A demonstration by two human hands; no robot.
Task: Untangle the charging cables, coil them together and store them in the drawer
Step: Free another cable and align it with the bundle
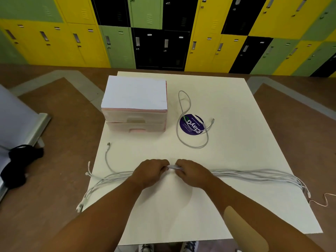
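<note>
Lockers (72, 42) in yellow, green and black are lined up across the top of the frame, behind a white tabletop (236, 110). Across the lower middle of the frame a bundle of white cables (245, 174) is laid out flat from left to right, its ends trailing over both side edges. The bundle is clasped at its middle by the left grip (151, 171) and the right grip (190, 171), both closed around it, knuckles up and nearly touching. One loose cable (177, 132) is seen looped right of centre, partly over a round purple sticker (192, 127). A drawer unit (134, 99) is set at the upper left of the tabletop, both drawers shut.
</note>
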